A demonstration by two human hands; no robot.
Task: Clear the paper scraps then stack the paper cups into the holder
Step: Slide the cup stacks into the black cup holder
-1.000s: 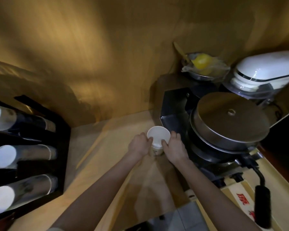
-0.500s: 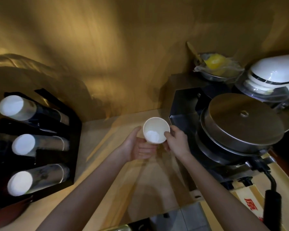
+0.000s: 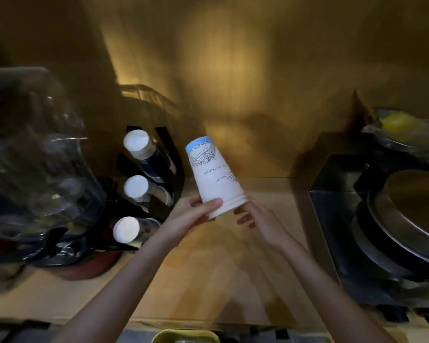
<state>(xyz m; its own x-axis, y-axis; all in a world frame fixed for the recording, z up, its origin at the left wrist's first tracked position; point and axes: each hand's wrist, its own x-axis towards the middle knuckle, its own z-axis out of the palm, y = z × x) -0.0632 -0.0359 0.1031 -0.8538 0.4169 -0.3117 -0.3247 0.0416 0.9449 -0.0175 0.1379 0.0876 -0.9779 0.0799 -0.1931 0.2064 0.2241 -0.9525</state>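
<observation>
A short stack of white paper cups [image 3: 214,177] with blue-line drawings is held upside down above the wooden counter, bottom end tilted up and to the left. My left hand [image 3: 196,211] grips it near the rim. My right hand [image 3: 254,214] sits just under the rim on the right, fingers loosely spread, touching or nearly touching it. The black cup holder [image 3: 169,159] stands to the left. Its three slanted slots hold cup stacks whose white bottoms [image 3: 135,143] face me. No paper scraps are visible.
A round metal waffle iron [image 3: 406,209] on a black base fills the right side. A bowl with something yellow under plastic wrap [image 3: 396,125] sits behind it. Clear plastic containers [image 3: 35,157] crowd the far left. A yellow-green dish [image 3: 185,336] shows at the bottom edge.
The cups went from standing mouth-up near the waffle iron to lifted, flipped upside down and carried left toward the holder. The view swung left.
</observation>
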